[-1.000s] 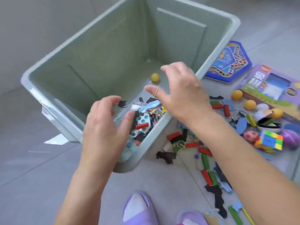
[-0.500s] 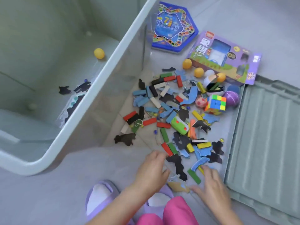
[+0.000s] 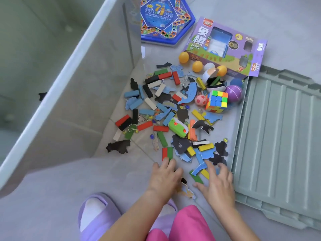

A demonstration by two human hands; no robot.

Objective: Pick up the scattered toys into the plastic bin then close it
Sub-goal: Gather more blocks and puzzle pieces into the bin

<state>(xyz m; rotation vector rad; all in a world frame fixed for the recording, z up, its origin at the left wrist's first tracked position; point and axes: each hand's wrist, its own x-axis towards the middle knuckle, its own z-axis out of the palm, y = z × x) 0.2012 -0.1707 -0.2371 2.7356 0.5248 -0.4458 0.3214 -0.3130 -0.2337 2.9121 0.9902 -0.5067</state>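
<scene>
We look down at a grey tiled floor. The pale green plastic bin point(image 3: 69, 70) fills the view from 8 to 11 o'clock, open, with one dark piece point(image 3: 42, 96) showing inside. Its ribbed lid point(image 3: 278, 136) lies flat on the floor from 3 to 4 o'clock, well apart from the bin.

Between them, at the centre, the scattered toys point(image 3: 166, 115) lie in a heap of coloured wooden blocks, foam puzzle pieces and marbles. A puzzle cube point(image 3: 217, 101) sits at 2 o'clock of the heap, touching a purple ball point(image 3: 233, 93). A purple chess box point(image 3: 225, 44) and a blue hexagonal game board point(image 3: 163, 20) lie at 12 to 1 o'clock.

At 6 o'clock, the left hand point(image 3: 165, 176) lies palm down, fingers nearly straight, tips touching a red and green block pair point(image 3: 167, 152). Just beside it, the right hand point(image 3: 217, 185) is spread wide, fingers resting on a blue foam piece point(image 3: 199, 168).
</scene>
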